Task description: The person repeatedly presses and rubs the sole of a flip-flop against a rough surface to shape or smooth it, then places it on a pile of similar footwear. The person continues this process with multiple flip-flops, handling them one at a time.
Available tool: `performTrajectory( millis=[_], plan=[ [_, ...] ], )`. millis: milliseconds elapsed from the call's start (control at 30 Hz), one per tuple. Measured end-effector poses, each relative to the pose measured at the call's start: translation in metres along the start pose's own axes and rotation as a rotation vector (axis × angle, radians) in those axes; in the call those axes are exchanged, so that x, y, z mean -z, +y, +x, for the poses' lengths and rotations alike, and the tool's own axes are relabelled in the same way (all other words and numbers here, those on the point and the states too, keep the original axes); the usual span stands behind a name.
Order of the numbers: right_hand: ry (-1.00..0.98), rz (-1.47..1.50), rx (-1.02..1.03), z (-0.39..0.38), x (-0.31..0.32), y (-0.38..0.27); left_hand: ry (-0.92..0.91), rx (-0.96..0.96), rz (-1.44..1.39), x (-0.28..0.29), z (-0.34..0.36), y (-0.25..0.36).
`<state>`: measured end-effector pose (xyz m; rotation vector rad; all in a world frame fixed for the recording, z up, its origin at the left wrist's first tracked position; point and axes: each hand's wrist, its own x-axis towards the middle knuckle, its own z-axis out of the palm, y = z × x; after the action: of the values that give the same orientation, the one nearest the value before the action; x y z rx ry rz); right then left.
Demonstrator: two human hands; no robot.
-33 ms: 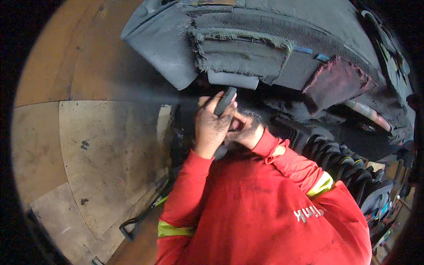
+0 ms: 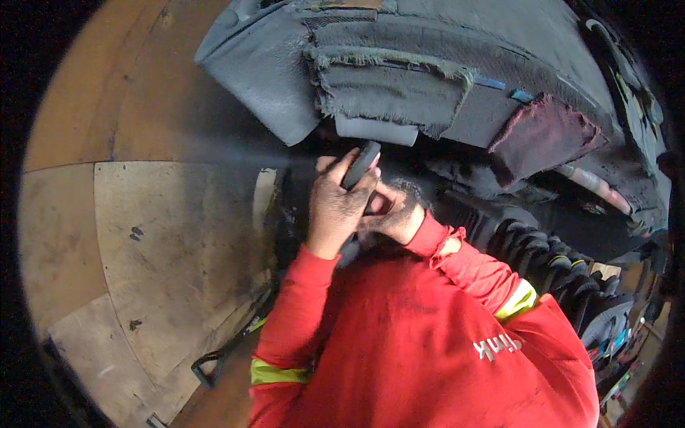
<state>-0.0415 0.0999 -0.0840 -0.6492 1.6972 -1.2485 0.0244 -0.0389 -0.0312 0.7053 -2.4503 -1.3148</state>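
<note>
Both of my hands, dusted with black, are close together below the cloth-hung edge of a grey, dust-covered machine (image 2: 428,28). My left hand (image 2: 334,208) is closed around a dark grey oblong piece (image 2: 362,165) with a rounded end, its fingers wrapped over the side. The piece stands tilted, its upper end leaning right. My right hand (image 2: 398,214) presses in from the right with bent fingers, gripping the lower part of the same piece, which is mostly hidden. Just above the hands is a pale grey bar (image 2: 377,131). Shadow hides what lies behind the fingers.
Frayed grey cloth (image 2: 392,93) and a dark red rag (image 2: 546,139) hang from the machine. On the right are a pale tube (image 2: 592,184) and a row of dark rounded pieces (image 2: 546,260). Stained wooden panels (image 2: 178,242) are on the left, with a black handle (image 2: 203,371) below.
My hands and the dark piece have shifted very slightly left. The left forearm has moved left with them; the grip looks the same.
</note>
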Motion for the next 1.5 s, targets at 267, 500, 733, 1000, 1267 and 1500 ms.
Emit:
performTrajectory(
  millis=[267,500,733,1000,1267,1500],
  plan=[
    [-0.242,0.88,-0.108,-0.005,-0.002,-0.035,-0.26,0.126,-0.036,0.036,0.014,0.0],
    [-0.119,0.693,-0.352,0.021,0.04,0.002,-0.252,0.218,-0.484,-0.043,0.035,-0.049],
    [0.242,-0.711,0.232,0.0,0.04,0.019,-0.221,0.303,-1.267,-0.069,-0.002,-0.062],
    [0.627,-1.176,0.547,0.001,0.015,0.028,0.051,-0.008,-0.656,-0.032,-0.024,-0.039],
    [0.513,-0.773,0.596,0.016,-0.002,0.055,0.128,-0.038,-0.06,-0.014,-0.005,-0.006],
    [0.28,-0.507,0.323,-0.002,-0.003,0.02,0.152,-0.077,0.155,-0.006,0.004,0.008]
  ],
)
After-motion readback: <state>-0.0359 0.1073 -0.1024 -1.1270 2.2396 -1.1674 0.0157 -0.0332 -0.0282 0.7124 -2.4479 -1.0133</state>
